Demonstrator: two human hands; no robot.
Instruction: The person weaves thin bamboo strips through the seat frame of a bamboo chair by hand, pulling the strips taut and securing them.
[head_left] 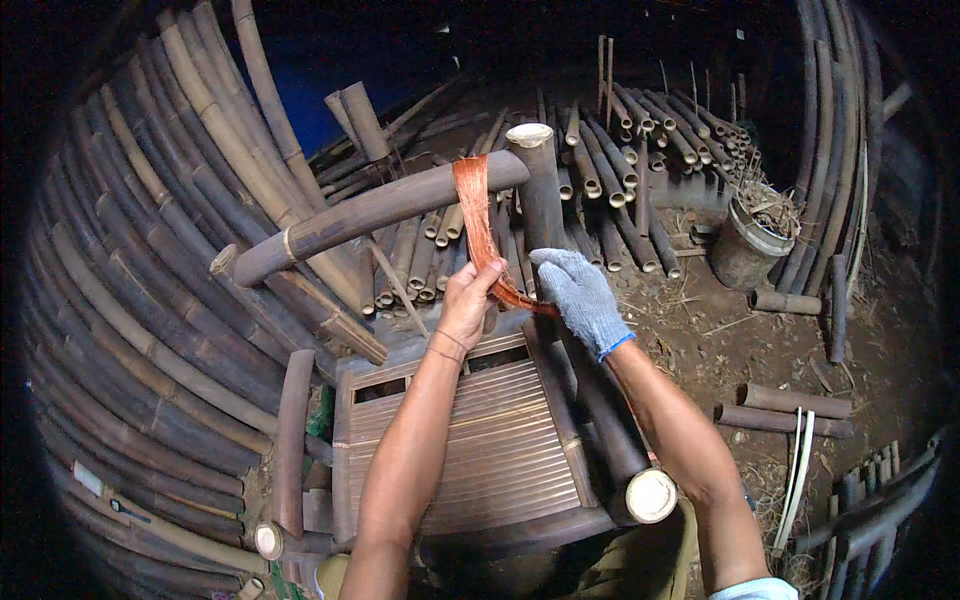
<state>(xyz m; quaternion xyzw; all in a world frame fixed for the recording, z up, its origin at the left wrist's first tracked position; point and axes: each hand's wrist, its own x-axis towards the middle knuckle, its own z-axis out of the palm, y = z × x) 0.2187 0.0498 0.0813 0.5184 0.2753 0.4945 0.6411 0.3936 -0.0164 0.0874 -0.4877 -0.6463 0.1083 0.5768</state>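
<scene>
A flat bundle of orange strands (476, 205) is looped over a dark curved bamboo rail (385, 207) and hangs down from it. My bare left hand (468, 305) is closed on the bundle below the rail, thumb uppermost. From there the strands narrow and run right to my right hand (582, 298), in a grey knit glove with a blue cuff. Its fingers are curled around the strands' lower end, beside an upright bamboo post (538, 190); the glove hides the grip itself. Beneath my forearms lies a slatted bamboo seat (500, 430), with a thick dark bamboo armrest (605, 425) at its right.
Long bamboo poles (150, 260) lean along the left. Stacked cut bamboo (610, 165) lies at the back. A bucket of shavings (752, 240) stands at the right, with short bamboo pieces (785, 410) and pale strips (795, 475) on the dirt floor.
</scene>
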